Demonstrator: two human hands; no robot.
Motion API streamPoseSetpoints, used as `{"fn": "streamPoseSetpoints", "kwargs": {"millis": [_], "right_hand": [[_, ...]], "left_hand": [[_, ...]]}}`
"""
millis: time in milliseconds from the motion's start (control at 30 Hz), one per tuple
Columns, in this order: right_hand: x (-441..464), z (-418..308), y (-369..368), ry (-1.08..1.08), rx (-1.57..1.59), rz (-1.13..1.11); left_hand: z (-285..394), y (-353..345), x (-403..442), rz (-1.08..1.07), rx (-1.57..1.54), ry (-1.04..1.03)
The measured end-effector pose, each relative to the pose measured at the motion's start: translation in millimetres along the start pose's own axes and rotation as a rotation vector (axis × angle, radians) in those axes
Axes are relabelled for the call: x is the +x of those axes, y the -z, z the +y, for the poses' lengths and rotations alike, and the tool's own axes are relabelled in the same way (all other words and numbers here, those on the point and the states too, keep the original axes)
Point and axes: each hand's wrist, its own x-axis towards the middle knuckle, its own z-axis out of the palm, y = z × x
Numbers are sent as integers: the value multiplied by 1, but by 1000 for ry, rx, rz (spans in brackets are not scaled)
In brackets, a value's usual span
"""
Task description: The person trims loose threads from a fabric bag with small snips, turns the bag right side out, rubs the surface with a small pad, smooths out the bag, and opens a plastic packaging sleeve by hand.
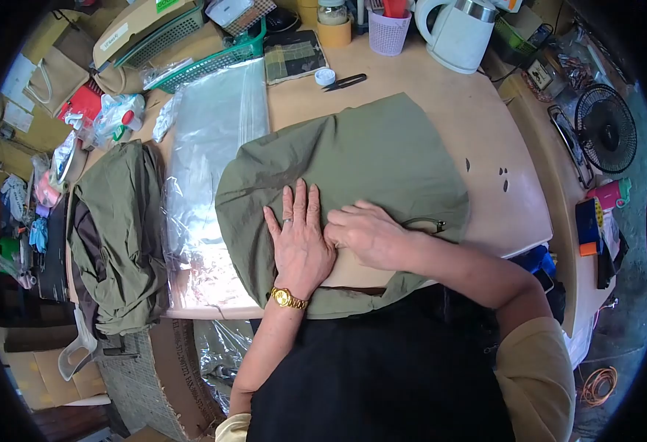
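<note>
An olive-green fabric piece [382,147] lies spread over the tan table, with an opening near its front edge through which the table shows. My left hand [301,239], with a gold watch at the wrist, rests flat on the fabric, fingers spread. Just right of it, my right hand [364,234] is closed at the edge of the opening; what its fingertips pinch is hidden. A dark zipper pull [440,225] shows beside my right forearm. Clear plastic sheets [209,132] lie left of the fabric.
More green fabric [121,228] hangs over the left table edge. At the back are dark snips [345,82], a small white container [324,76], a green basket [228,60], a lilac basket [389,33] and a white kettle [460,37]. A black fan [606,128] stands right.
</note>
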Motion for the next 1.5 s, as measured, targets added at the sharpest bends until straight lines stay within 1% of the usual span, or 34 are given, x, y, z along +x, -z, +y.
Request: {"fn": "streamPoseSetpoints", "kwargs": {"millis": [33, 100, 133, 233, 267, 367, 400, 433, 500, 533, 567, 633, 667, 733, 767, 833, 867, 900, 967, 1033, 1100, 1133, 1167, 1233, 1267, 1300, 1333, 1367, 1433, 1467, 1500], "right_hand": [[-3, 3, -1, 3, 2, 5], [-13, 7, 9, -39, -76, -68], [-14, 8, 30, -68, -96, -210], [-2, 13, 37, -96, -26, -253], [-3, 12, 19, -59, 43, -50], [-11, 12, 3, -64, 36, -30], [-12, 12, 9, -115, 69, -63], [-14, 10, 9, -116, 70, -61], [-15, 11, 12, -208, 144, -74], [-17, 13, 6, -195, 150, -42], [-20, 13, 4, -197, 154, -49], [-24, 15, 3, -68, 104, -32], [-24, 16, 10, -61, 105, -32], [-22, 14, 31, -79, -146, -226], [-19, 12, 30, -77, -148, -223], [-9, 10, 21, 27, -66, -25], [-10, 8, 4, -2, 13, -70], [-11, 6, 9, 8, 10, -79], [-17, 2, 26, -33, -43, -100], [-22, 1, 33, -13, -38, -94], [-29, -8, 34, -109, 111, -127], [-29, -9, 33, -225, 184, -258], [-29, -7, 35, -220, 180, -265], [-28, -3, 40, -356, 463, -335], [-26, -6, 44, -354, 467, -342], [-23, -10, 50, -323, 358, -253], [-20, -13, 53, -291, 249, -160], [-17, -12, 44, -292, 253, -160], [-13, -6, 20, 63, 74, 47], [-15, -4, 17, 58, 75, 49], [-17, -3, 14, 101, 35, 2]], "left_hand": [[-1, -1, 0, 9, -10, -8], [-2, -1, -3, 14, -14, -10], [-1, -2, -2, 28, -23, -14], [0, 0, -1, 19, -3, -29], [1, -1, 0, 1, 25, -15], [-1, -1, 0, -7, 17, -24], [0, 1, -1, 84, 1, -59], [0, 8, -7, 82, 2, -60], [1, 35, -23, 77, -290, -111], [8, 45, -29, 116, -213, -116], [5, 37, -31, 111, -217, -111], [-8, 17, -33, 120, -402, -113], [-11, 16, -31, 157, -405, -150], [-11, 14, -30, 165, -418, -159], [-11, 14, -29, 174, -433, -172], [-14, 13, -29, 175, -413, -195], [-14, 12, -29, 174, -398, -207], [-13, 11, -29, 183, -401, -197], [-14, 11, -30, 185, -290, -237], [-16, 11, -24, 241, -314, -255], [-17, 14, -19, 175, -407, -220], [-20, 19, -16, 119, -435, -244], [-22, 24, -14, 125, -438, -237], [-25, 32, -13, -105, -501, -210], [-26, 31, -11, -126, -488, -202], [-26, 32, -8, -128, -487, -196], [-24, 35, -4, -197, -433, -160], [-23, 36, -3, -268, -378, -125], [-23, 36, 0, -281, -371, -116], [-22, 35, 1, -289, -368, -103], [-22, 35, 1, -296, -367, -107]]}}
